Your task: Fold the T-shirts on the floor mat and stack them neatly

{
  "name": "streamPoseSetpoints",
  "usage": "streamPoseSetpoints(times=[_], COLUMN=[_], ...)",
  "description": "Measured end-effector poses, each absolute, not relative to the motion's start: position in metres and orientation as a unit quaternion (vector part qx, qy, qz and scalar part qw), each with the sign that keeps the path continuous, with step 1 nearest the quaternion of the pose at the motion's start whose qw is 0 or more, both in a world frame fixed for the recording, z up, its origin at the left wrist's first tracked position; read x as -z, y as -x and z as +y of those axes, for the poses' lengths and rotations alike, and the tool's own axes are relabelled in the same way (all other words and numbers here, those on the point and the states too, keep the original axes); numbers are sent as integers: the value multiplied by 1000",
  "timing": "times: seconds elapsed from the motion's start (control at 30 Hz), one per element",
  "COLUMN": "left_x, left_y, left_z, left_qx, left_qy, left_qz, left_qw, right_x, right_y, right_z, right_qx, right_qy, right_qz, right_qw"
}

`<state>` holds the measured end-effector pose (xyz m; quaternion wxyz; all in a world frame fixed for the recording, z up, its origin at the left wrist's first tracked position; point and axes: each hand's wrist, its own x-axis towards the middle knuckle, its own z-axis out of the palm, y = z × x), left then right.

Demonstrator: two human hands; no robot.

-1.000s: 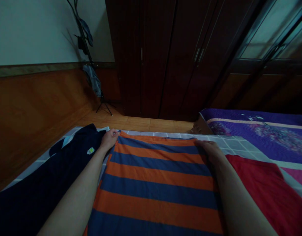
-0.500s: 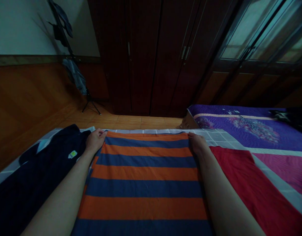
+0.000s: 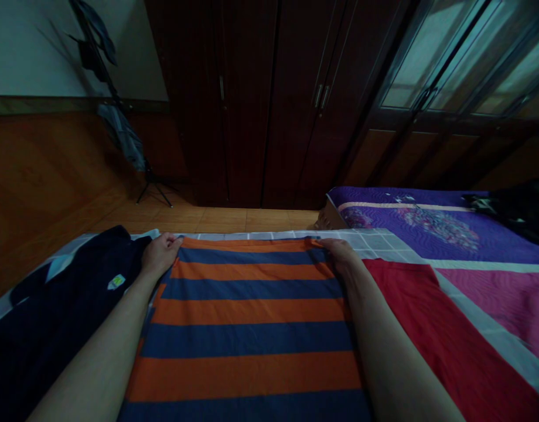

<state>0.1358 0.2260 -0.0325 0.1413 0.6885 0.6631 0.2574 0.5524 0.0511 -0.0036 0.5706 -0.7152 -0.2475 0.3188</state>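
Observation:
An orange and blue striped shirt (image 3: 247,340) lies spread before me, its far edge running between my two hands. My left hand (image 3: 161,255) pinches the far left corner of the cloth. At the far right corner, my right hand (image 3: 340,255) has its fingers closed on the edge, which is slightly bunched there. Beside my left forearm lies a dark navy garment (image 3: 85,310) with a small light badge. A red garment (image 3: 432,316) is spread to the right of my right forearm. The shirt's near end runs out of view.
Under the clothes is a grey checked cover (image 3: 375,239). To the right stands a bed with a purple patterned cover (image 3: 427,225) and a dark cloth (image 3: 522,208) on it. Behind are a dark wooden wardrobe (image 3: 247,117) and a stand with hung clothes (image 3: 122,138).
My right hand has shifted inward at the far right corner, and the shirt's edge there is now bunched. The whole view has moved slightly, so things appear further left.

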Motion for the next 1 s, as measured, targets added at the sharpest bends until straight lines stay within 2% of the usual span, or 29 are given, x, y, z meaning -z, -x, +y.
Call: streamPoseSetpoints(times=[0.13, 0.33, 0.53, 0.67, 0.8, 0.93, 1.0], left_x=[32, 32, 30, 30, 28, 4, -15], left_y=[-136, -139, -141, -142, -144, -156, -170], left_z=[227, 220, 218, 217, 210, 196, 183], left_qx=[-268, -248, -229, -251, -223, -253, -284], left_qy=[-680, -693, -710, -687, -701, -723, -752], left_qz=[669, 666, 659, 679, 676, 642, 594], left_qw=[135, 120, 94, 58, 44, -11, 6], right_x=[10, 14, 12, 10, 8, -7, -19], right_y=[-559, -557, -549, -546, -542, -530, -518], right_z=[54, 56, 53, 52, 50, 47, 47], right_qx=[-177, -46, 16, 29, 25, 63, 103], right_qy=[781, 856, 894, 909, 913, 899, 870], right_qz=[-220, -259, -295, -306, -334, -376, -416], right_qw=[557, 445, 337, 282, 231, 217, 243])
